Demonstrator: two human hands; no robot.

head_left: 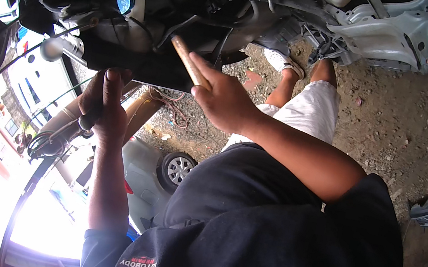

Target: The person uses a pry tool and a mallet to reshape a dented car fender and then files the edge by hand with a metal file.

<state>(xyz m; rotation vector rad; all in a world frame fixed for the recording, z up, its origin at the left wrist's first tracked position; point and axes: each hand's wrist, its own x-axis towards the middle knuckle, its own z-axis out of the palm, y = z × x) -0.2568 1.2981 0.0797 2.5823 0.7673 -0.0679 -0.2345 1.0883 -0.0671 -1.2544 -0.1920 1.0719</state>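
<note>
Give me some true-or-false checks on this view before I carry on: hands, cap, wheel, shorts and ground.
1. The right hand grips a wooden stick. True.
2. The left hand is spread flat. False: its fingers are curled shut around a dark handle.
3. The cap on the bottle is red. False: it is blue.
4. A car wheel shows beyond the dark shirt. True.
5. The shorts are black. False: they are white.
6. The ground is strewn with small stones. True.

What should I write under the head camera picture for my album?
Right hand grips a wooden stick, left hand clutches something dark, with a blue cap beyond.
</note>
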